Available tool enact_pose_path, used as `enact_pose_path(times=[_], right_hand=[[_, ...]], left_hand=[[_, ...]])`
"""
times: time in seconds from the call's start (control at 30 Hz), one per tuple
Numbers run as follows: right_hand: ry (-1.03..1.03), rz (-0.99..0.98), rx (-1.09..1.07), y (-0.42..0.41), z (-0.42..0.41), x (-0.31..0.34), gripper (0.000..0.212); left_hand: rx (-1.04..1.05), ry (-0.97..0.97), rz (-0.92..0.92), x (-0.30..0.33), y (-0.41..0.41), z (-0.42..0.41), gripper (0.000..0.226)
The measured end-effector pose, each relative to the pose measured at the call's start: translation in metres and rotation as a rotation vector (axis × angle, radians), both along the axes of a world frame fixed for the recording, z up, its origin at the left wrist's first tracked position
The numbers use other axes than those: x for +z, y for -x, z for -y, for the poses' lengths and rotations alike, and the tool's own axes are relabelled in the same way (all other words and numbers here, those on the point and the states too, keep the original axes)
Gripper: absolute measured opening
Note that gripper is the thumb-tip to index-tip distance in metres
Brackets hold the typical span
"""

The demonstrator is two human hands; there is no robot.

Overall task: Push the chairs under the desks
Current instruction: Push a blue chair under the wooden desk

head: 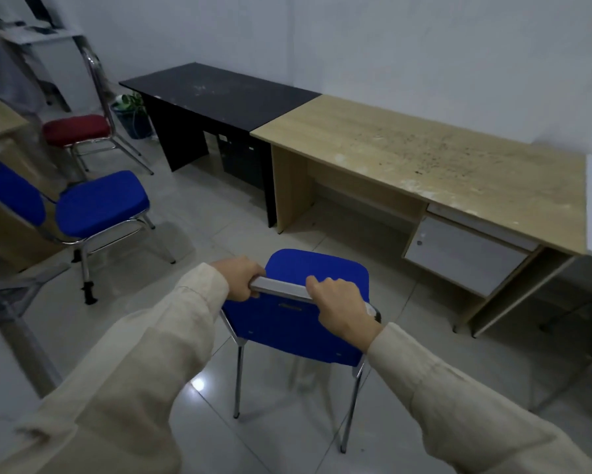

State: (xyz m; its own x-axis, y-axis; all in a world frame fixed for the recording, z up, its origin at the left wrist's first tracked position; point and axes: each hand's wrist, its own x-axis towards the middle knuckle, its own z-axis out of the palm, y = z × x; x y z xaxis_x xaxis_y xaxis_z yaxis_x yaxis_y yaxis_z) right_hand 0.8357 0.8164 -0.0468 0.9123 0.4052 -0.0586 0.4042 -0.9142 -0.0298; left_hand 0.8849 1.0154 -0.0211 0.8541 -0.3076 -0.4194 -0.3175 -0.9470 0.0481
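Two hands clenched on the top rail of the blue chair [298, 323], which stands on the floor, near side of the wood worktop [424, 155], not under it yet. Push straight and level into the knee gap, clear of the drawer unit [465, 254]. Left hand [241, 277] at the rail's left end, right hand [339, 302] toward its right; both arms extended.

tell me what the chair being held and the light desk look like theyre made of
Held blue chair: the back looks like smooth moulded plastic with a dull sheen; the top rail and legs look like chromed metal tube, bright and reflective. Light desk: probably wood-grain laminate board, matte, with flat slab panels; its top is speckled and scuffed.
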Motion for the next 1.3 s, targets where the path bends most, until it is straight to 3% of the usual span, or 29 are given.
enact_pose_path(times=[0.23,0.43,0.6,0.83,1.1,1.3], right_hand=[[0.062,0.090,-0.006,-0.032,0.034,0.015,0.026],[0.178,0.000,-0.015,-0.056,0.120,0.000,0.014],[0.193,0.004,-0.025,-0.070,0.146,-0.013,0.012],[0.145,0.050,0.018,-0.091,0.116,-0.019,0.019],[-0.105,0.101,0.030,-0.112,0.054,-0.035,0.027],[-0.109,0.141,-0.033,-0.161,0.054,-0.015,0.028]], left_hand=[[0.115,0.104,0.015,0.002,-0.023,0.033,0.032],[-0.023,0.130,0.032,-0.027,-0.015,0.111,0.025],[-0.023,0.128,0.013,-0.034,-0.026,0.140,0.029],[0.039,0.062,0.014,-0.035,-0.063,0.114,0.031],[0.210,-0.136,0.119,-0.039,-0.107,0.037,0.029],[0.231,-0.054,0.149,-0.019,-0.157,0.041,0.029]])
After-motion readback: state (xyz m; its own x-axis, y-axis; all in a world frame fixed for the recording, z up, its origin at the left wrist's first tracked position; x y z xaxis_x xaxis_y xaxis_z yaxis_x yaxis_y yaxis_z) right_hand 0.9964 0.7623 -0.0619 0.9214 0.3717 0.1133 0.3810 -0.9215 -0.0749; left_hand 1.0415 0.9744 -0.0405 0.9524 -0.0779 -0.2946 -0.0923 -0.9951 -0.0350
